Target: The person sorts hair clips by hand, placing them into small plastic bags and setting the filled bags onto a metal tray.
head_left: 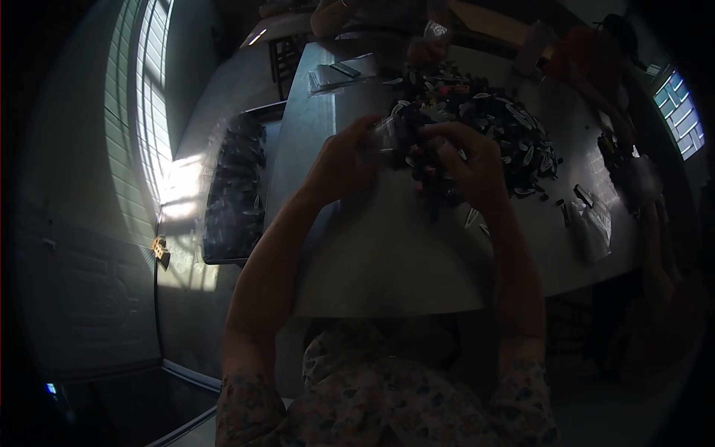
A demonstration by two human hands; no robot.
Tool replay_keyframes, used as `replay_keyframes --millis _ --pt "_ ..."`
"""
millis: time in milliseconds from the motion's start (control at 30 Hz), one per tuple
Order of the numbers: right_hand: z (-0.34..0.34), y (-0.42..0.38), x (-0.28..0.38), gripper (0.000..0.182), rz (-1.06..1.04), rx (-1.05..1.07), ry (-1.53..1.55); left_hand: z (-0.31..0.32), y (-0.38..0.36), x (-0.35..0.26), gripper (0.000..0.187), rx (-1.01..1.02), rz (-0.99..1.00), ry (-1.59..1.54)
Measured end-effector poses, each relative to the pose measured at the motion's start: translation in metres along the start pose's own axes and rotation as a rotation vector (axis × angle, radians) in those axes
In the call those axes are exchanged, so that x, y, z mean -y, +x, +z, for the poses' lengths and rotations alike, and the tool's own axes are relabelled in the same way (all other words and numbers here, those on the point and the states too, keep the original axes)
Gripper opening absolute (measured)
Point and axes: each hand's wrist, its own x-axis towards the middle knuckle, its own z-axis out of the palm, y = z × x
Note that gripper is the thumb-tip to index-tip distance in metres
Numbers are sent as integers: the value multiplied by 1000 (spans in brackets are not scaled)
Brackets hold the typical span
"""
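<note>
My left hand (344, 160) is closed on a clear plastic bag (385, 138), held at the near left edge of a big heap. The heap (514, 138) is made of small dark pieces, several with pale oval outlines and a few red or pink; they may be hair clips, but the dim light hides their exact kind. My right hand (477, 162) is beside the bag, over the near side of the heap. Its thumb and fingers are bent together at some dark pieces, and what they grip cannot be made out.
Clear bags (339, 74) lie at the table's far left, and another plastic bag (592, 227) lies on the right. A crate (234, 186) of dark bagged items stands left of the table (387, 261). Co-workers' hands (428, 51) are at the far side and a co-worker's arm (655, 238) at the right.
</note>
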Motion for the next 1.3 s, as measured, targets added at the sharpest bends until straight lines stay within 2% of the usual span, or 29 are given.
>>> replay_keyframes --millis 33,67,133,267,333,500,667,767,833,967,1100,1167,1233,1300 --pt "-1 5 -9 36 -56 -137 -117 -1 1 0 70 -36 33 -3" --pt "3 10 -21 36 -58 -138 -125 -2 0 0 70 -39 39 -7" --pt "12 12 -50 49 -192 -188 -632 0 1 -5 67 -32 -5 -62" --pt "43 8 -63 63 -42 -139 -964 6 2 0 62 -63 -24 -64" --pt "45 9 -65 68 -27 -66 -932 5 4 7 61 -60 1 -105" --pt "24 9 -79 70 7 -87 -962 7 4 22 59 -104 33 -194" --pt "-8 14 -96 73 81 -65 -1020 14 6 39 54 -176 -56 -179" --pt "-28 22 -101 74 180 -53 -1149 9 7 39 51 -160 -72 -233" --pt "-21 32 -95 75 356 -81 -1035 10 6 41 49 -186 -58 -224" --pt "17 38 -80 75 302 -85 -1025 15 11 57 46 -290 -51 -226" --pt "38 28 -59 73 190 82 -987 9 9 55 51 -264 -156 -244" --pt "42 16 -56 72 131 164 -961 8 6 44 39 -280 0 -162" --pt "38 4 -53 69 38 216 -948 9 7 44 34 -281 -29 -145" --pt "31 -10 -48 68 29 256 -963 12 4 44 30 -274 -52 -134"
